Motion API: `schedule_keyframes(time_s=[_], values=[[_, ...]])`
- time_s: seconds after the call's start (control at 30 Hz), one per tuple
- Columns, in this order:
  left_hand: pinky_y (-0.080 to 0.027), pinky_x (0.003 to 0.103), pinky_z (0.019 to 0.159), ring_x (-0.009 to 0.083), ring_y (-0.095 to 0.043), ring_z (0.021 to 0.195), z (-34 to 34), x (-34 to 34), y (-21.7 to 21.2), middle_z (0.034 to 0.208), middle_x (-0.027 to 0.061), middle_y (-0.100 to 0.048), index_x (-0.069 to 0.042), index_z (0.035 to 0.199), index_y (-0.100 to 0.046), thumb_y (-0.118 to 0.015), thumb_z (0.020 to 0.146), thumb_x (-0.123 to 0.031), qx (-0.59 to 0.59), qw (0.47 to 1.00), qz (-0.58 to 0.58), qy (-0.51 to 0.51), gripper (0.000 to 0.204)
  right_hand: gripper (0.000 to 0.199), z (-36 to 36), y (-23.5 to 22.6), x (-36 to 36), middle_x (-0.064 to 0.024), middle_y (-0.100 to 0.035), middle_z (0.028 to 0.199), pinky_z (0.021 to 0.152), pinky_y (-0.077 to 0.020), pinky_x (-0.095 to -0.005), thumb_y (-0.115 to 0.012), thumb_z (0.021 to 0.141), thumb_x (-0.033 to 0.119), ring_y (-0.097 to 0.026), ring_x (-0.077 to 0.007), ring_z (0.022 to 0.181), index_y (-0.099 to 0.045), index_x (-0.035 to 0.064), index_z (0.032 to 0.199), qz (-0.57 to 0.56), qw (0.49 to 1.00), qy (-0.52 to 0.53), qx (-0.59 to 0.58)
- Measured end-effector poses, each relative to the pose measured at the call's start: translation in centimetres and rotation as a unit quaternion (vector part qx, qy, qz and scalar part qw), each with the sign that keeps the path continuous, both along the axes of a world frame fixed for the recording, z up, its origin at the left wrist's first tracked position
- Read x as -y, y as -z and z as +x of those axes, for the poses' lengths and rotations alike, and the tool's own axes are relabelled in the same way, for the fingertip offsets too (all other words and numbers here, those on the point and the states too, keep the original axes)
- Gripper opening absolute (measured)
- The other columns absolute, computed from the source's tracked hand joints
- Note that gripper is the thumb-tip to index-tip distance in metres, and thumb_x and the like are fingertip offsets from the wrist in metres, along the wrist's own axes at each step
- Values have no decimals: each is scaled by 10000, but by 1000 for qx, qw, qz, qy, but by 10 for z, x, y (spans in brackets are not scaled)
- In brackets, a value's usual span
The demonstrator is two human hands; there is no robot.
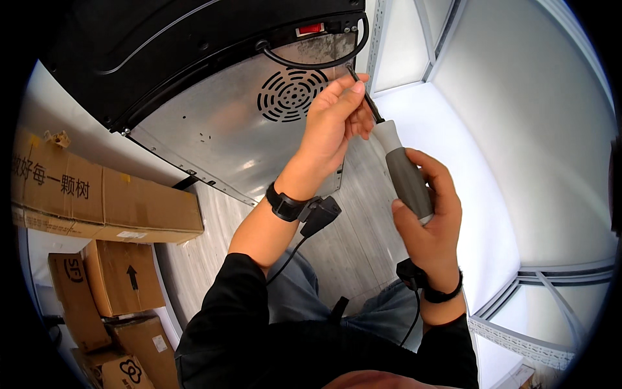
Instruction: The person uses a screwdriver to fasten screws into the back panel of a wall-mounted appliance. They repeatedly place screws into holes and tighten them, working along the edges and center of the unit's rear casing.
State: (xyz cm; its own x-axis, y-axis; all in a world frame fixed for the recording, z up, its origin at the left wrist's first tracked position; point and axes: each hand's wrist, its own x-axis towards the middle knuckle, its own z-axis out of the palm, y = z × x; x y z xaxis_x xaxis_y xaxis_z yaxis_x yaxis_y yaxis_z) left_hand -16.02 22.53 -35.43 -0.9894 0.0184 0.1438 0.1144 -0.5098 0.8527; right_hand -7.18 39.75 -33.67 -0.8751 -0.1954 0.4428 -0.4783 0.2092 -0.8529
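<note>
A grey-handled screwdriver [408, 181] points up and to the left, its dark shaft reaching the right edge of a bare metal panel [214, 136]. Around the lower part of the handle, my right hand [437, 211] is closed. My left hand [337, 120] pinches the shaft near its tip between thumb and fingers. The tip touches or nearly touches the panel's upper right corner; whether a screw sits there is too small to tell. Above the panel is the black top [201, 48] of the appliance, with a red rocker switch [311, 29] and a looped black cable [311, 65].
Round vent slots [293, 95] pierce the panel. Cardboard boxes [126, 275] are stacked at the left, beside the grey plank floor [353, 240]. White shelving [447, 175] with metal uprights stands close on the right. Cabled black bands circle both my wrists.
</note>
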Motion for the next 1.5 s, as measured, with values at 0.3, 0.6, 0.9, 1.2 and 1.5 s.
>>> schedule_keyframes(time_s=[0.3, 0.6, 0.9, 1.2, 1.5], values=[[-453, 199, 536, 46, -518, 562, 1, 4, 9, 714, 30, -621, -27, 938, -589, -597, 914, -204, 18, 997, -71, -20, 179, 608, 2, 28, 16, -153, -543, 917, 592, -461, -318, -594, 735, -10, -593, -259, 725, -388, 56, 1304, -49, 997, -1, 64], [-446, 213, 587, 85, -554, 613, 5, 2, 8, 736, 43, -624, 6, 1040, -586, -543, 936, -174, 5, 998, -55, -17, 212, 581, -23, 47, 1, -209, -586, 1019, 505, -482, -325, -574, 885, 191, -606, -230, 640, -280, 46, 1365, -442, 716, -328, 429], [-423, 208, 647, 48, -531, 690, 26, 9, 18, 804, -28, -598, -29, 1070, -596, -667, 855, -217, 16, 977, -211, 19, 294, 503, -13, 67, 22, -131, -539, 1015, 481, -473, -251, -606, 870, 92, -590, -149, 706, -337, 35, 1291, -284, 891, -155, 319], [-458, 230, 732, 91, -577, 744, 38, 8, 33, 855, 27, -644, -10, 1168, -543, -650, 875, -184, 9, 995, -88, 50, 357, 456, -16, 65, 19, -148, -559, 981, 440, -474, -264, -557, 892, 147, -610, -182, 712, -327, 49, 1274, -362, 809, -258, 384], [-446, 232, 774, 102, -568, 862, 39, 12, 27, 954, 42, -620, -22, 1156, -559, -599, 903, -194, 20, 993, -91, 66, 309, 484, -8, 61, 29, -127, -546, 957, 460, -500, -271, -577, 879, 122, -592, -174, 740, -299, 72, 1271, -323, 863, -178, 346]])
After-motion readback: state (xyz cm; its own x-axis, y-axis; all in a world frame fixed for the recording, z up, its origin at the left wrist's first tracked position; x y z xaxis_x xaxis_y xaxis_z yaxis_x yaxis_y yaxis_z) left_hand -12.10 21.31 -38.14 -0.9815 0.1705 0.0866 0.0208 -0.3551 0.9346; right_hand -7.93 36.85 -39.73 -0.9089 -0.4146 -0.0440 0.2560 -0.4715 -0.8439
